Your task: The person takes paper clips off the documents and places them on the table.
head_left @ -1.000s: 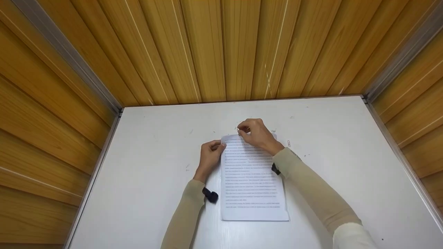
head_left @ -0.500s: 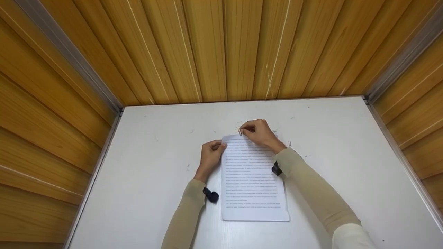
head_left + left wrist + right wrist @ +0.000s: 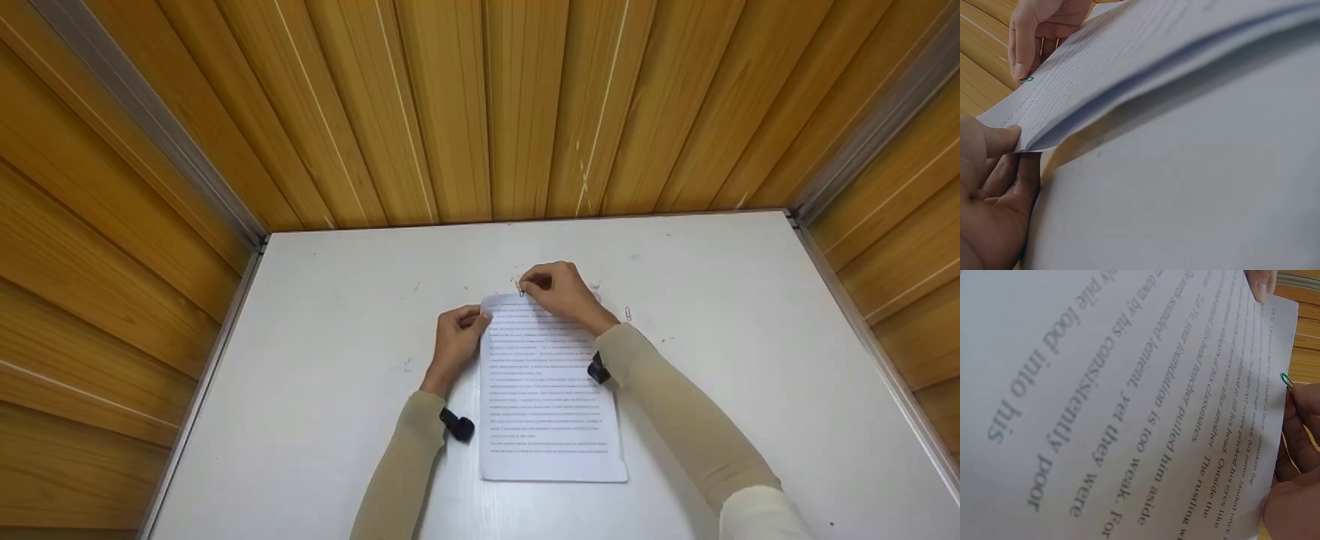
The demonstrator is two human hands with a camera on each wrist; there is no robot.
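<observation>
A stack of printed sheets (image 3: 551,390) lies on a white table (image 3: 315,375). My left hand (image 3: 459,337) pinches its top left corner, thumb on top, and lifts that corner a little (image 3: 1016,135). My right hand (image 3: 559,289) is at the top edge and pinches a small green paper clip (image 3: 1285,379) against the edge of the paper (image 3: 1157,410). The clip (image 3: 1026,80) shows at the right hand's fingertip in the left wrist view. Both forearms wear beige sleeves.
A second paper clip (image 3: 627,313) lies on the table just right of the right wrist. Wooden panel walls (image 3: 487,105) close the table on the back and both sides. Small black devices sit on both wrists (image 3: 456,424).
Almost nothing has moved: both hands stay at the top of the sheets, and the right hand has shifted only slightly at the top edge.
</observation>
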